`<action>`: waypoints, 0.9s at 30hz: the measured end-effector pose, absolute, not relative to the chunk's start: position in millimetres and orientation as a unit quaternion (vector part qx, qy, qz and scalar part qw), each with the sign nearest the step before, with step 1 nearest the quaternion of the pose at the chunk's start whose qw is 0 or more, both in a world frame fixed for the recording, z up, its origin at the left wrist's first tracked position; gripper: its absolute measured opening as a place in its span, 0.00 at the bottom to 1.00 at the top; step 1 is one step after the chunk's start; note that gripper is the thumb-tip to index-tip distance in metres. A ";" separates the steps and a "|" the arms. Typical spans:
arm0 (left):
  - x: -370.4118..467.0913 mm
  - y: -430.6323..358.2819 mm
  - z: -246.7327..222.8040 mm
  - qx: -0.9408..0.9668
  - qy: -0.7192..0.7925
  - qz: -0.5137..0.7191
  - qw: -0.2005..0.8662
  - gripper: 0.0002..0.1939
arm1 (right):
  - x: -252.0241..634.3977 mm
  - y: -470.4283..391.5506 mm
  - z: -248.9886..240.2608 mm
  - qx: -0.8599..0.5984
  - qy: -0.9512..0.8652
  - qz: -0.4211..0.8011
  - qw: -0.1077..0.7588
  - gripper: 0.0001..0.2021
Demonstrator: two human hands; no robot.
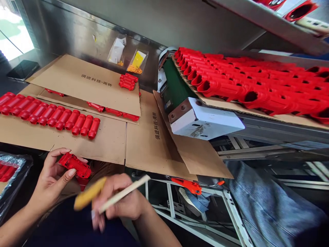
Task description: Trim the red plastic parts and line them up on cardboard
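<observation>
My left hand (pixel 48 183) is closed on a red plastic housing (pixel 81 167), tilted so that its hollow, ribbed side faces up. My right hand (pixel 125 202), blurred by motion, is apart from it on the right. Gripped in its fingers is a pale flat stick (pixel 128 192) that points up and right. A yellow handle-like piece (pixel 89 193) juts out toward the housing from the same hand; blur hides what kind of tool it is. Just beyond my left hand, a row of red plastic housings (pixel 61 116) lies on the cardboard.
A printed cardboard sheet (pixel 77 87) covers more red parts and bears a small red stack (pixel 128 81). Bagged orange bits (pixel 136 63) lie behind. On the right, a green conveyor belt (pixel 177 80) carries rows of red housings (pixel 221 91). A phone (pixel 23 69) rests far left.
</observation>
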State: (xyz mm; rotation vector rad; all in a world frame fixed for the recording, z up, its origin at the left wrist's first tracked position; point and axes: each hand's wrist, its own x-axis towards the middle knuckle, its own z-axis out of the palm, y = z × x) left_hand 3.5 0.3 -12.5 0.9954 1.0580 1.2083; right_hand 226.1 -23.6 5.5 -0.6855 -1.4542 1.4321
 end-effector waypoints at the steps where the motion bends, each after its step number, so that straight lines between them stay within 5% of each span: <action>1: 2.2 1.0 -12.2 0.416 0.451 0.513 0.600 0.24 | 230.9 -21.9 7.7 -0.337 -0.610 0.518 0.496 0.21; 3: 0.6 1.7 -12.0 0.409 0.448 0.504 0.614 0.22 | 234.2 -17.9 10.5 -0.419 -0.619 0.392 0.536 0.10; 8: 11.7 -4.9 2.6 0.407 0.476 0.485 0.610 0.21 | 212.2 -12.6 9.0 -0.374 -0.693 0.234 0.570 0.10; 27: 9.8 -10.8 -10.4 0.485 0.472 0.482 0.557 0.17 | 201.1 -13.7 6.3 -0.366 -0.693 0.224 0.579 0.11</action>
